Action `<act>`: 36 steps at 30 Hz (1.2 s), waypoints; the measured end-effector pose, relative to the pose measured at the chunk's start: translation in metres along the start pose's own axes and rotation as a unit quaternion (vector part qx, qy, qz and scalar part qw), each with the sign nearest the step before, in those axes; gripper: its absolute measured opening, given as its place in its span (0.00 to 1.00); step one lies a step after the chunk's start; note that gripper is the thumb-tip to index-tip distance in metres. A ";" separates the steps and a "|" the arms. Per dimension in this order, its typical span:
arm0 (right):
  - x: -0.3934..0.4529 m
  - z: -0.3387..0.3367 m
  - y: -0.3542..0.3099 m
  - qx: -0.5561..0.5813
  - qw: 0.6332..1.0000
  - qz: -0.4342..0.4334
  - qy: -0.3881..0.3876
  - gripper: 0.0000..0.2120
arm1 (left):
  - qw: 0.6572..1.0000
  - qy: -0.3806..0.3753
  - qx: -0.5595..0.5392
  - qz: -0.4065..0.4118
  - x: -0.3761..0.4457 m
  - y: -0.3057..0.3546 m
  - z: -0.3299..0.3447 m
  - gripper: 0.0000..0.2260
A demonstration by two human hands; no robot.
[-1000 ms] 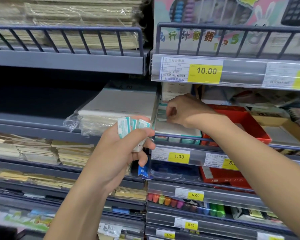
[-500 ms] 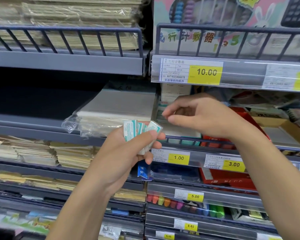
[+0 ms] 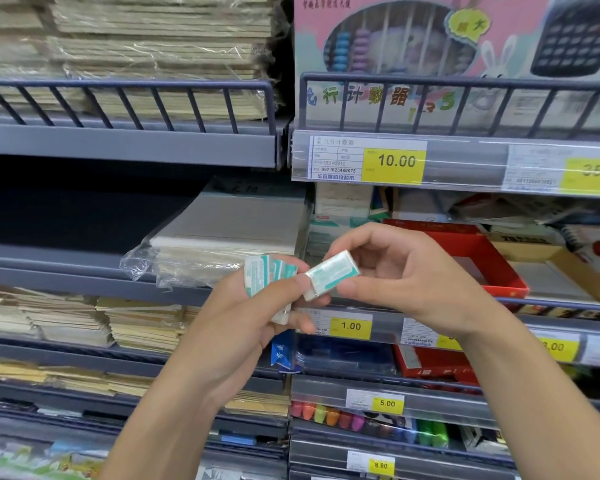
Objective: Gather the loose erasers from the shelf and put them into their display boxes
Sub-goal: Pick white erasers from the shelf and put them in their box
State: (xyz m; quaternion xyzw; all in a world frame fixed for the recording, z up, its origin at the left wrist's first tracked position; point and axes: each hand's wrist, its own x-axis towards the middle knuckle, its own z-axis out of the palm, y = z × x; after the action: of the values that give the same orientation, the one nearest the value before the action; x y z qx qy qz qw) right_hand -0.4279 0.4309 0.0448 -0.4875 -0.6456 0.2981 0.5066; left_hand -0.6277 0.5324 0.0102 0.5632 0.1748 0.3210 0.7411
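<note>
My left hand (image 3: 257,317) grips a small bundle of white-and-teal wrapped erasers (image 3: 265,273) in front of the shelf edge. My right hand (image 3: 406,275) pinches one more white-and-teal eraser (image 3: 331,273) between thumb and fingers, its lower end touching my left thumb. Behind the hands, on the shelf, lies a white-and-teal display box (image 3: 329,225), mostly hidden by my right hand. A red display box (image 3: 492,258) stands open to its right.
A plastic-wrapped pad stack (image 3: 229,237) lies left of the boxes. The shelf rail (image 3: 350,325) carries yellow price tags. Above, an abacus toy box (image 3: 413,57) stands behind a wire guard. Paper stacks fill the left shelves; coloured markers (image 3: 371,420) sit lower down.
My right hand has pulled back from the shelf with one eraser and brought it against the bundle in my left hand. My left hand rose slightly and moved right.
</note>
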 end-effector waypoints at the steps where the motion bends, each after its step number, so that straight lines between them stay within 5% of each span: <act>1: -0.001 0.001 0.001 0.003 1.000 -0.003 0.007 0.14 | 1.000 0.008 0.001 0.003 0.000 0.000 0.000 0.06; 4: -0.005 0.006 0.002 -0.021 0.999 -0.024 0.021 0.14 | 1.000 0.024 0.015 0.014 -0.001 -0.001 0.002 0.04; 9: -0.004 0.002 -0.008 -0.265 0.957 -0.108 0.050 0.07 | 0.997 0.063 0.034 0.028 0.001 -0.002 0.004 0.05; 16: 0.010 -0.041 -0.014 -0.340 0.922 0.063 0.174 0.03 | 0.998 0.060 0.011 0.006 0.001 -0.005 0.002 0.04; 21: 0.036 -0.056 0.005 -0.400 0.887 0.192 0.126 0.06 | 0.998 0.056 0.016 0.003 -0.001 -0.006 0.002 0.13; 26: 0.054 -0.053 0.022 -0.453 0.865 0.200 0.087 0.06 | 0.998 0.047 0.031 0.020 -0.002 -0.005 0.002 0.04; 36: 0.069 -0.046 0.029 -0.501 0.832 0.235 0.029 0.09 | 0.997 0.055 0.042 0.019 -0.001 -0.006 0.001 0.10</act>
State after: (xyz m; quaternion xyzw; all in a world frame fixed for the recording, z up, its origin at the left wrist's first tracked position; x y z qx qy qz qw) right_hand -0.3758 0.5000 0.0589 -0.8200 -0.5576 0.0294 0.1256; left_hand -0.6262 0.5304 0.0045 0.5788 0.2179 0.3579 0.6996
